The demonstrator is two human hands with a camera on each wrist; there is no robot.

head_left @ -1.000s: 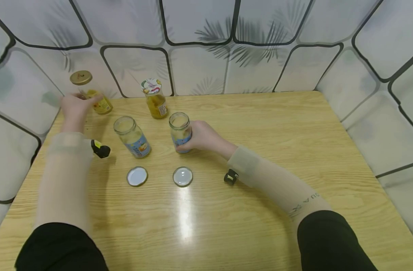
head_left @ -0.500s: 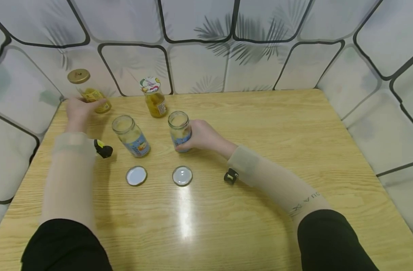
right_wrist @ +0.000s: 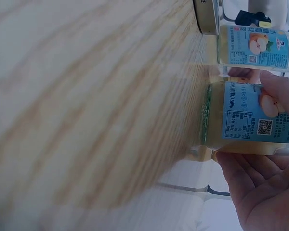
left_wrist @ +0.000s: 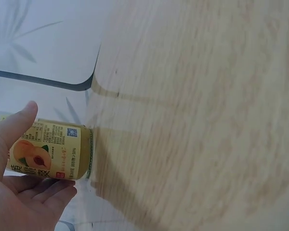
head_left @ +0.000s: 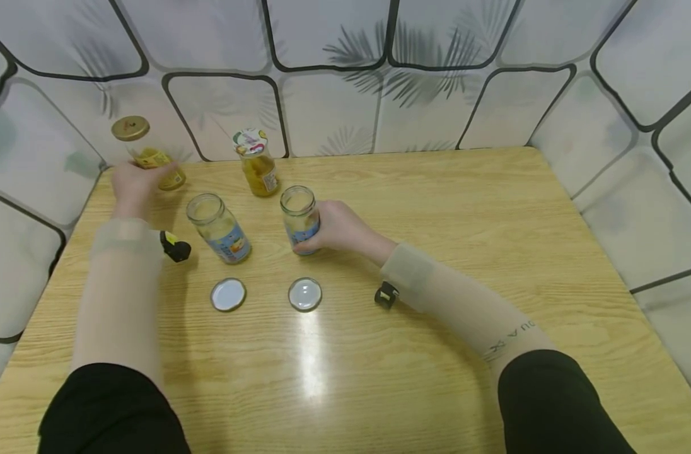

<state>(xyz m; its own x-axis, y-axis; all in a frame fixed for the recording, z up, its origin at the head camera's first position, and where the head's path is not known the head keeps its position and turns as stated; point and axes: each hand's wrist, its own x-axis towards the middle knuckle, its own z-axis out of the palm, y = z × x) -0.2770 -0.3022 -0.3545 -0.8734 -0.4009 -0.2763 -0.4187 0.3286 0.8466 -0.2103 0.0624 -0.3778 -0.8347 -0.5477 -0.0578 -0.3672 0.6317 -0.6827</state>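
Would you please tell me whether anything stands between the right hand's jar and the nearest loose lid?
Nothing visible does: in the head view, only tabletop lies between the jar in the right hand and that lid.

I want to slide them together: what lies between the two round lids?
The table between the left lid and right lid is bare in the head view.

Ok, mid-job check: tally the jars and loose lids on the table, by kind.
Lidded jars: 2
Open jars: 2
Loose lids: 2
Total: 6
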